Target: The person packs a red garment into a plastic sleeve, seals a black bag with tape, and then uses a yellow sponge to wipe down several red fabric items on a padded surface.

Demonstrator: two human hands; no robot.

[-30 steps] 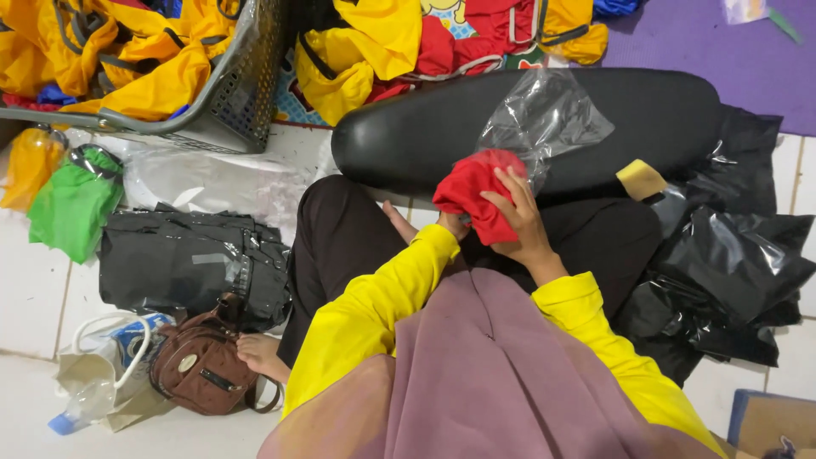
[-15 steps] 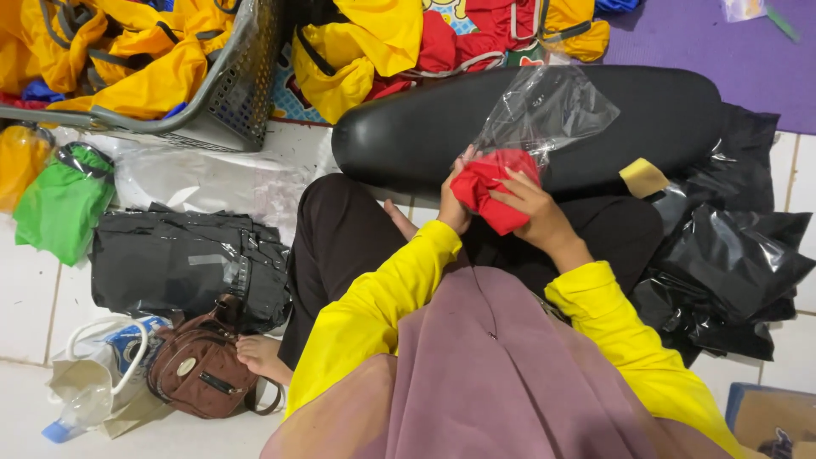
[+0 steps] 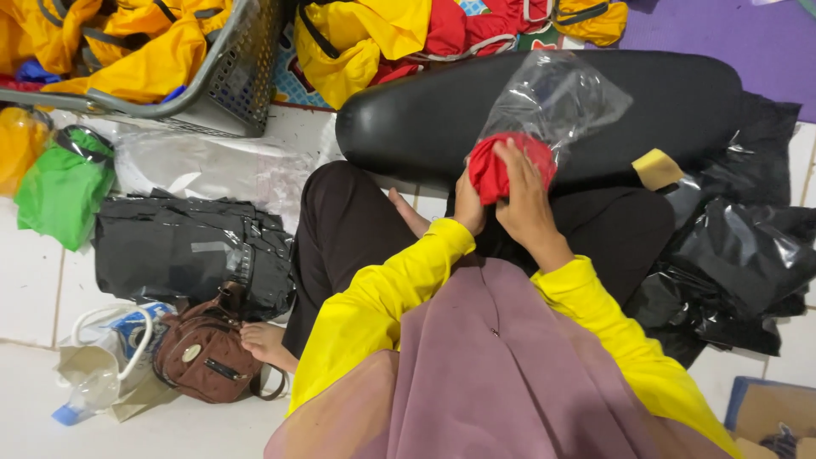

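Black cushion [image 3: 425, 119]: long, rounded, smooth matt pad; landmark, lying across the floor in front of the knees.
Wire basket [image 3: 242, 72]: grey mesh, left of the cushion, heaped with yellow garments [image 3: 127, 51].
Black plastic sheets [image 3: 739, 263]: glossy, crumpled, at the cushion's right end.
Black packed bundle [image 3: 187, 251]: flat, film-wrapped, left of and nearer than the cushion.
Clear bag [image 3: 557, 98]: thin, crinkled, glossy film, resting on the cushion's top, mouth toward the body.
Red cloth [image 3: 489, 170]: soft, folded into a compact wad, at the cushion's near edge, partly inside the bag's mouth.
Right hand [image 3: 523, 200]: closed over the wad, fingers pressing on top.
Left hand [image 3: 469, 204]: clasping the wad's left side, just beside the right.
Handling advice: judged best to keep the fold squeezed tight, hold the film mouth open, push evenly to avoid snagging or tearing.
Yellow sponge [image 3: 656, 167]: small, porous block, on the cushion's right part.
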